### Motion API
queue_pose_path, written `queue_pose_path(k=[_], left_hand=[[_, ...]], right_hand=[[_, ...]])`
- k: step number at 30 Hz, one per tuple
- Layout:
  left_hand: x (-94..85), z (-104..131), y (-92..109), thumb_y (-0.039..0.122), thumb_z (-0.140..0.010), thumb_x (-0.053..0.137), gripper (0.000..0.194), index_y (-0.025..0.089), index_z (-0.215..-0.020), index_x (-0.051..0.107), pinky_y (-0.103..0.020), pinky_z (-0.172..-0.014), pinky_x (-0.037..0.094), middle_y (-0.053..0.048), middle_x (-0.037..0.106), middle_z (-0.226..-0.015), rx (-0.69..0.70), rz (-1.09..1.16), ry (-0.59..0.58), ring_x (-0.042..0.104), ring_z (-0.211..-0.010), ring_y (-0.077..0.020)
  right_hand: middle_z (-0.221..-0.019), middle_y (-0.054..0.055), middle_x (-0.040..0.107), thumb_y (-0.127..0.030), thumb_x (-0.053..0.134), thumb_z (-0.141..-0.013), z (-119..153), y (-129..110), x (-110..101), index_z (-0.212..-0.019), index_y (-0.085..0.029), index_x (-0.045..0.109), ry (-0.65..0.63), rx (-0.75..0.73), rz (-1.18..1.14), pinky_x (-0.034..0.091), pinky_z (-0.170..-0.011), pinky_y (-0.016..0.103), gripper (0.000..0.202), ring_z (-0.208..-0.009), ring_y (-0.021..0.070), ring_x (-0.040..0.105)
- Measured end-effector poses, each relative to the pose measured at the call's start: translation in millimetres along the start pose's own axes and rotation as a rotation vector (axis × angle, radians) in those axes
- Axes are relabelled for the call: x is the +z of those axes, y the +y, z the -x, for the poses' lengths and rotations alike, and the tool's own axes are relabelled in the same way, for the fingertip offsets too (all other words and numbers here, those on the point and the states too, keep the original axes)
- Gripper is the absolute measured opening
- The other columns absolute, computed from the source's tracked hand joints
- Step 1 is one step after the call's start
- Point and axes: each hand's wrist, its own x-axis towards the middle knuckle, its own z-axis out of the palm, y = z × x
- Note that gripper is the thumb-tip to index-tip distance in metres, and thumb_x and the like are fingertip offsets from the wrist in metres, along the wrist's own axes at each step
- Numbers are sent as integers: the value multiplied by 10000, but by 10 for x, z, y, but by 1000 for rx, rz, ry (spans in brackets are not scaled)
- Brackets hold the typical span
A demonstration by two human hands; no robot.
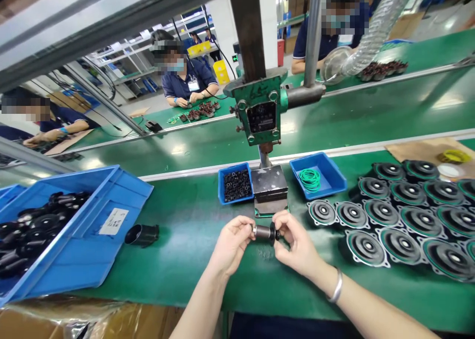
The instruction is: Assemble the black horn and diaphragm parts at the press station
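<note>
Between my two hands lies a dark cylindrical part [263,232] with a black flange at its right end, held roughly level above the green bench. My left hand [234,241] pinches its left, shaft-like end. At the flange end, my right hand [295,242] grips with thumb and fingers. Just beyond my hands stands the press's metal block [270,183]. Left of that block is a small blue bin of black rings [237,185]. To its right, green rings [309,179] lie in another blue bin [332,178].
A green press head [260,109] hangs above the block. Rows of round black housings [367,246] cover the bench's right side. At left are a large blue bin [85,250] of black parts and a loose black cup [142,235]. Co-workers [189,81] sit across the bench.
</note>
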Motion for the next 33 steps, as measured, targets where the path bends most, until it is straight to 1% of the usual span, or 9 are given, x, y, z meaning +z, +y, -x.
queue_pose_path(k=[6,12,16,20,24,28,30,32,33], left_hand=[[35,5,30,342,-661,876,300,144,-693,653,-182,-609,441,14,602,-743,48,-17,13,521,-611,-66],[114,54,-51,291,-705,852,227,154,-703,672,-166,-619,441,17,622,-825,112,-22,60,528,-636,-49],[177,110,-118,314,-782,785,241,190,-978,720,-222,-657,485,-51,691,-1028,106,56,16,574,-634,-63],[155,171,-57,263,-822,726,549,268,-1332,523,-312,-775,520,-78,711,-1081,146,38,-76,659,-713,-126],[122,208,12,299,-791,726,609,249,-1344,475,-371,-816,521,-104,694,-1124,173,3,-208,696,-781,-193],[135,242,-65,426,-849,644,550,200,-1318,465,-363,-758,522,-128,672,-1100,192,-33,-207,688,-755,-198],[58,221,-82,462,-873,591,540,196,-1323,456,-357,-737,526,-155,631,-1182,238,-178,-227,687,-809,-215],[-168,162,1,430,-865,589,557,198,-1347,439,-389,-829,522,-176,554,-1305,393,-502,-58,657,-994,-259],[-345,129,91,390,-843,614,579,198,-1357,430,-414,-917,495,-177,506,-1363,479,-709,158,605,-1122,-282]], right_hand=[[-933,32,452,-39,509,-668,-5,-44,-26,-895,-227,428,-8,-57,122,473,-741,264,306,-853,160,514],[-975,45,480,-12,537,-668,5,-99,-42,-955,-237,453,-7,-290,342,480,-801,308,374,-911,178,527],[-933,30,469,-29,529,-675,-20,-99,-48,-922,-237,442,28,-155,215,482,-773,290,334,-888,172,524],[-950,29,457,-43,501,-675,-37,-109,-54,-919,-233,442,25,-56,40,499,-756,260,315,-865,152,533],[-940,31,468,-41,524,-666,-31,-110,-59,-908,-230,454,10,-51,9,509,-755,252,315,-857,150,534],[-945,37,482,-44,545,-686,-17,-80,-59,-917,-235,462,-15,-69,39,515,-752,246,311,-874,155,551],[-942,40,501,-61,564,-711,2,-54,-68,-911,-237,471,-21,-86,75,511,-755,232,282,-880,152,564],[-960,53,528,-103,593,-735,25,-10,-97,-905,-233,489,-7,-92,113,506,-737,214,238,-882,151,578],[-985,65,541,-130,610,-743,35,22,-118,-907,-229,500,8,-81,128,503,-721,206,221,-883,153,584]])
